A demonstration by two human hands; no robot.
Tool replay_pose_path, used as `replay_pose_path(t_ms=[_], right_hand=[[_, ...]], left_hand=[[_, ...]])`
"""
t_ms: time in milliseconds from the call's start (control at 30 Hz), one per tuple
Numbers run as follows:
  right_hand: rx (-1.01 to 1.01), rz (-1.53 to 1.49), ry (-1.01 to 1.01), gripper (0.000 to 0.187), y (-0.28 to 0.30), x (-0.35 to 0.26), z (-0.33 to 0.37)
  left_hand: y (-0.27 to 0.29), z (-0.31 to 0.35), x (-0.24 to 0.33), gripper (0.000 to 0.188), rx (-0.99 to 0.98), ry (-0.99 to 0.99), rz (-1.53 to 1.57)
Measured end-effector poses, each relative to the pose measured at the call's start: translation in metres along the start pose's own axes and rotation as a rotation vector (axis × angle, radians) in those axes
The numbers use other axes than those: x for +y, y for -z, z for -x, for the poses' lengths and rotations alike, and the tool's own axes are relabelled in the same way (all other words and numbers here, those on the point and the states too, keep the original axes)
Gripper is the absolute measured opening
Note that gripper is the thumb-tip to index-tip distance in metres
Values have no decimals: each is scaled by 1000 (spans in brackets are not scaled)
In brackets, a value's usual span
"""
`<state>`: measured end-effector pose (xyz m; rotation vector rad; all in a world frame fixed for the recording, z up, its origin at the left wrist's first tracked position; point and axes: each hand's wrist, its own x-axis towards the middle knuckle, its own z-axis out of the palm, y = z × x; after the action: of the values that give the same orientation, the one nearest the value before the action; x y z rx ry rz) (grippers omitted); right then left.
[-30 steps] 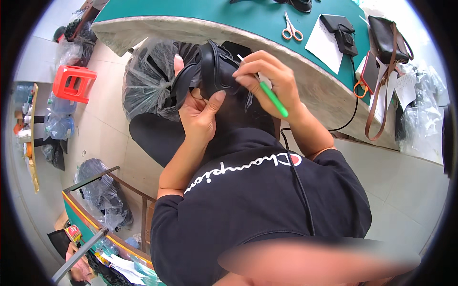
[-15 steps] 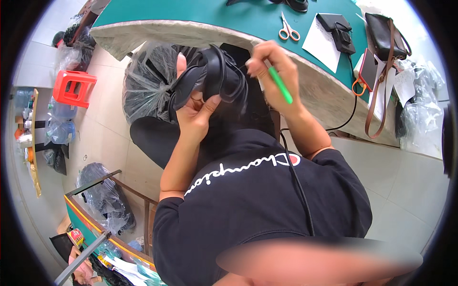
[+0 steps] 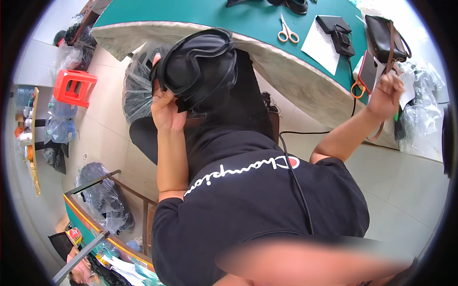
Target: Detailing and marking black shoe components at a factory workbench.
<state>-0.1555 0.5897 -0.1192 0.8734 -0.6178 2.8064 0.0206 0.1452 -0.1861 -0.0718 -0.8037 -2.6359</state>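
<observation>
My left hand (image 3: pixel 167 107) grips the left edge of black goggles (image 3: pixel 193 64), with the thumb and fingers around the rim. They are raised over my lap with their broad curved frame turned up. Far out to the right, near the table's edge, my right hand (image 3: pixel 387 95) is curled and slightly smeared. A slim green tool (image 3: pixel 396 116) pokes out below that hand. Most of the tool is hidden, so its working end does not show.
On the green table (image 3: pixel 219 16) lie scissors (image 3: pixel 288 31), a white sheet (image 3: pixel 317 52) with black devices, a phone (image 3: pixel 367 71) and a black bag (image 3: pixel 385 38). A plastic-wrapped bundle (image 3: pixel 136 90) stands left of my lap. A red stool (image 3: pixel 75 88) is farther left.
My right hand has swung away from the goggles, out to the right, still with the green tool. My left hand has shifted left and turned the goggles so their broad side shows.
</observation>
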Motion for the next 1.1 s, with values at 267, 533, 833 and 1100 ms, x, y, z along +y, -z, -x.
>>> replay_pose_path(t_ms=[267, 533, 833, 1100], right_hand=[[-135, 1372, 39, 17, -46, 32, 46], [-955, 1467, -893, 37, -74, 148, 86], [-416, 1125, -732, 11, -82, 178, 110], [-505, 1286, -234, 12, -101, 189, 95]], left_hand=[[67, -2, -28, 51, -65, 472, 498], [28, 11, -34, 70, -114, 851, 772], [13, 11, -38, 43, 48, 729, 322], [9, 16, -57, 46, 77, 838, 411]])
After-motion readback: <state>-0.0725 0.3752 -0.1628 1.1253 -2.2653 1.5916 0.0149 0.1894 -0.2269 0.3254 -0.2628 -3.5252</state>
